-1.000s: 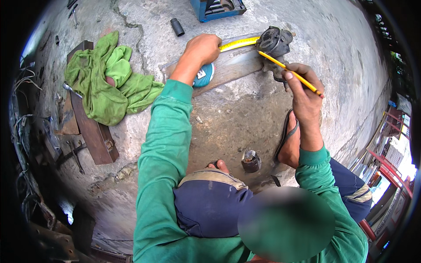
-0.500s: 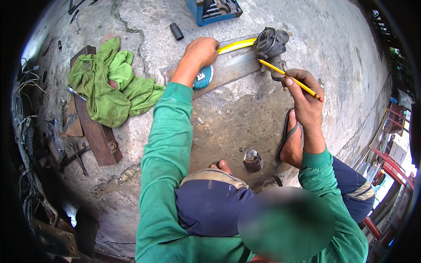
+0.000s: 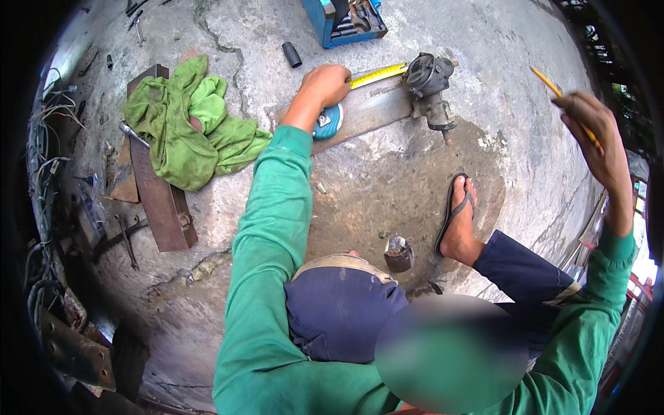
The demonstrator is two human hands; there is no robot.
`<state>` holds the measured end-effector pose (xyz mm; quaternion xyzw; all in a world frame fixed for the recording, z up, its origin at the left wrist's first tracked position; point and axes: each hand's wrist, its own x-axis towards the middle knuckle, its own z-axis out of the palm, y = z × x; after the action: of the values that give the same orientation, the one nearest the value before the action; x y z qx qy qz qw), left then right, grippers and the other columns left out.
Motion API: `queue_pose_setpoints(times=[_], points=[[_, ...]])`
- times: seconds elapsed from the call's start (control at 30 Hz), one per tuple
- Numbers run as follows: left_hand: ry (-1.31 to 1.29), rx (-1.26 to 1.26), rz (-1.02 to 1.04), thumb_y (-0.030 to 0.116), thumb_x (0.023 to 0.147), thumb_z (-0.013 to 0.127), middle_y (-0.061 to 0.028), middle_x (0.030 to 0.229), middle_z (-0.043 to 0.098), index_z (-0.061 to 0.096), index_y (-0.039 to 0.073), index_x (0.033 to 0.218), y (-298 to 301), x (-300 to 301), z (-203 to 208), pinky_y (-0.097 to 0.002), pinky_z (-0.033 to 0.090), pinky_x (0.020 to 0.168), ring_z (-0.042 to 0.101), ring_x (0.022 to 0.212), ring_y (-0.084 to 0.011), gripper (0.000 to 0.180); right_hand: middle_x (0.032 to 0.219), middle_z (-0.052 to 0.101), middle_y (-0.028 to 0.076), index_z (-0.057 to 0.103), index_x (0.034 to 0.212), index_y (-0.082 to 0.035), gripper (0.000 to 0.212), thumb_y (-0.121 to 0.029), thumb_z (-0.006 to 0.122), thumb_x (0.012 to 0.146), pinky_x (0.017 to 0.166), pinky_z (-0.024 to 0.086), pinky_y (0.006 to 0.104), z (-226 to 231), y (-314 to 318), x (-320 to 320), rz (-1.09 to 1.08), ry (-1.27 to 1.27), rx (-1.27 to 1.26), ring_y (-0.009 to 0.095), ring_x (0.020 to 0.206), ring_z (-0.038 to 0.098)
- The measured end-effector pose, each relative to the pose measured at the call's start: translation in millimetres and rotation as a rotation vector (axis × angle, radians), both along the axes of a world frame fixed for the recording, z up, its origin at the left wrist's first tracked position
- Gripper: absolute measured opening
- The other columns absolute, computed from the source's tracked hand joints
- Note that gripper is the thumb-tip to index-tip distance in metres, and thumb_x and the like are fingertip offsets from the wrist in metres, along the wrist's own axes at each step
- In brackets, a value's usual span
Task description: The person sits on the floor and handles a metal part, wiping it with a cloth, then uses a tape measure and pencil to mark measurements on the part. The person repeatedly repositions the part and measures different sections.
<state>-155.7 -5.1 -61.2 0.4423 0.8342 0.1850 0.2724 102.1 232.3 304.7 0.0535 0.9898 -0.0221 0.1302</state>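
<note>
My left hand (image 3: 326, 84) is closed on a tape measure (image 3: 328, 122), whose teal case hangs out below the palm. Its yellow blade reaches from my fingers to a dark, greasy cast-metal part (image 3: 430, 81). That part sits on the far right end of a flat metal bar (image 3: 379, 113), which lies under the blade. Raised well out to the right, apart from the metal part, my right hand (image 3: 589, 123) grips a yellow pencil (image 3: 546, 81) with its tip pointing up and left.
A crumpled green cloth (image 3: 173, 149) lies over a rusty steel channel (image 3: 158, 207) at the left. Near the top stand a blue toolbox (image 3: 340, 38) and a black socket (image 3: 292, 54). A small dark block (image 3: 399, 254) lies by my feet. Wires and scrap line the left edge.
My right hand has swung up and right with the pencil, away from the cast-metal part, uncovering its lower end. The left hand keeps its hold on the tape measure; the whole view has shifted slightly.
</note>
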Motion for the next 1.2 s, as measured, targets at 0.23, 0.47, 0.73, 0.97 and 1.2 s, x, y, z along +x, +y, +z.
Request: queue_pose_setpoints(times=[0.23, 0.47, 0.73, 0.97, 1.2], points=[[0.008, 0.285, 0.120, 0.028, 0.091, 0.068, -0.0236, 0.099, 0.072, 0.074, 0.004, 0.104, -25.1, 2.1, -0.2, -0.0509, 0.052, 0.086, 0.068, 0.097, -0.0424, 0.028, 0.097, 0.064, 0.018, 0.068, 0.109, 0.005, 0.017, -0.003, 0.065, 0.094, 0.081, 0.051, 0.0391, 27.6, 30.6, 129.7, -0.331, -0.117, 0.048, 0.034, 0.090, 0.065], [-0.187, 0.622, 0.403, 0.022, 0.094, 0.068, -0.0197, 0.095, 0.072, 0.072, 0.003, 0.103, -58.1, 19.8, 2.9, -0.0449, 0.053, 0.080, 0.070, 0.090, -0.0380, 0.021, 0.086, 0.072, 0.009, 0.073, 0.102, 0.002, 0.017, -0.003, 0.067, 0.088, 0.074, 0.054, 0.0312, -6.0, 84.7, 285.1, -0.979, -0.309, -0.300, 0.016, 0.080, 0.067], [-0.281, 0.830, 0.681, 0.017, 0.103, 0.061, -0.0125, 0.090, 0.073, 0.067, 0.000, 0.104, -89.6, 31.5, 3.8, -0.0346, 0.053, 0.077, 0.068, 0.082, -0.0203, 0.018, 0.081, 0.076, 0.010, 0.075, 0.101, 0.001, 0.021, -0.019, 0.072, 0.094, 0.062, 0.055, 0.0298, -40.3, 47.1, 296.5, -1.158, -0.429, -0.585, 0.015, 0.069, 0.070], [-1.091, 0.927, 0.606, 0.029, 0.108, 0.052, -0.0232, 0.101, 0.073, 0.063, -0.005, 0.108, -99.3, 26.8, 26.0, -0.0396, 0.062, 0.074, 0.074, 0.081, -0.0289, 0.035, 0.081, 0.070, 0.008, 0.069, 0.100, 0.002, 0.017, -0.015, 0.070, 0.096, 0.066, 0.054, 0.0294, -30.4, 22.3, 279.0, -1.042, -0.365, -0.576, 0.014, 0.070, 0.065], [-1.819, 1.060, 0.530, 0.034, 0.108, 0.050, -0.0240, 0.117, 0.070, 0.064, -0.001, 0.112, -117.1, 63.3, -11.8, -0.0530, 0.059, 0.094, 0.071, 0.105, -0.0381, 0.039, 0.082, 0.068, 0.006, 0.072, 0.102, 0.003, 0.019, -0.013, 0.071, 0.092, 0.068, 0.052, 0.0299, -31.2, -3.5, 290.8, -0.948, -0.535, -0.547, 0.014, 0.072, 0.063]])
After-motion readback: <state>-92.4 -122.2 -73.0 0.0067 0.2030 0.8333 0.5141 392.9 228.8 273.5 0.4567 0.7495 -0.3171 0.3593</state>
